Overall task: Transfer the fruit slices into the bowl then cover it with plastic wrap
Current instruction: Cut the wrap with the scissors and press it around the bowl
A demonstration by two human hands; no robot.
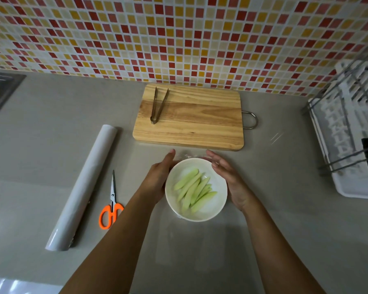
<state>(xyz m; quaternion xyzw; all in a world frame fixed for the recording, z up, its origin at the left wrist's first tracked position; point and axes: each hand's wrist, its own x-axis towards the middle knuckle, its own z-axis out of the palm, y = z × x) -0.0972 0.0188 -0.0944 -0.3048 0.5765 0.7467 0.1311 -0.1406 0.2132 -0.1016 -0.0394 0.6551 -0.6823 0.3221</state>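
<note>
Two bare forearms reaching in from the near edge, flanking a round white bowl [196,189] on a smooth grey countertop [274,209]. Inside, a loose fan of pale green fruit slices [194,190], long, narrow and matte, lying roughly parallel. Thin clear plastic wrap [186,155] over the bowl, glinting in creases at the far rim; its edges elsewhere hard to make out. Left hand [158,179] flat against the bowl's left side, fingers straight and together, gripping nothing. Right hand [226,177] cupped just off the right rim, fingers together and slightly curled, palm toward the bowl; contact with the film not clear.

Left of the bowl, scissors [111,203] with orange loop handles and closed steel blades. Farther left, a long white roll [84,187], glossy at its near end, no readable label. Beyond the bowl, a rectangular pale-wood cutting board [189,117] with rounded corners, visible grain and a wire handle, bearing slim metal tongs [158,106]. At right, a white dish rack [353,134] with metal bars. Behind, a mosaic wall [179,35] of red, yellow and cream tiles.
</note>
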